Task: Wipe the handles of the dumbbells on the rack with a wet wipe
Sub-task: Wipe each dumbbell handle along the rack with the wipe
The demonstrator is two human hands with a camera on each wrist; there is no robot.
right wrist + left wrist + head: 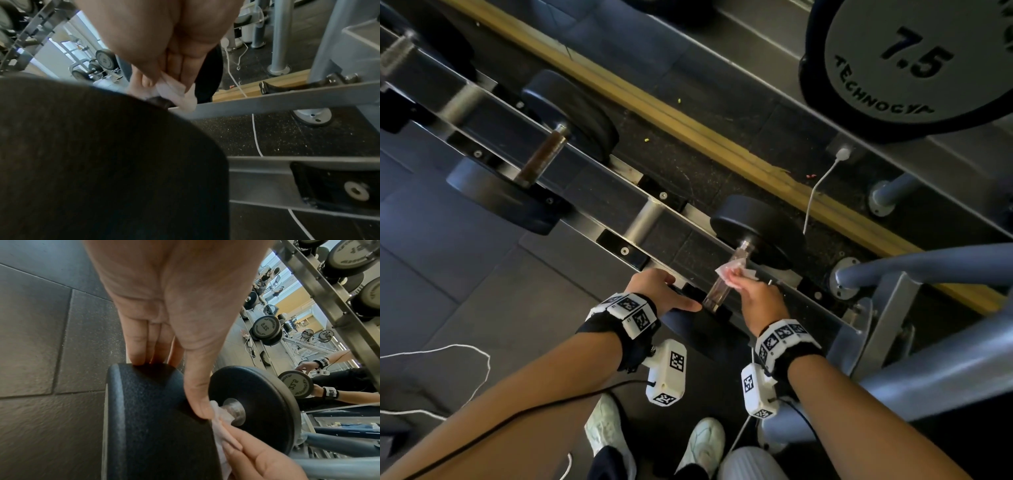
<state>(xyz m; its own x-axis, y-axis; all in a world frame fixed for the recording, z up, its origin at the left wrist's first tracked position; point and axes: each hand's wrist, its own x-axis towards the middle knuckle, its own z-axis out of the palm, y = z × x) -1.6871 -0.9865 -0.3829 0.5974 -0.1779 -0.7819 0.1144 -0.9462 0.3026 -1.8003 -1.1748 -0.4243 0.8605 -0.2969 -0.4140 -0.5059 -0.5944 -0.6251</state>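
Right hand [758, 298] has its fingers [236, 444] pinching the wet wipe [734, 270] against the dumbbell handle [726, 281] on the rack [643, 219]. Left hand [661, 291] rests fingers [141, 344] pressed together on the near weight [148, 418], thumb beside the wipe.

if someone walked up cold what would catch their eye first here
Probably the right hand pinching a white wet wipe against the metal handle of the nearest dumbbell, low on the rack. The left hand rests on that dumbbell's near weight head. Top right, a big grey plate reads 7.5.
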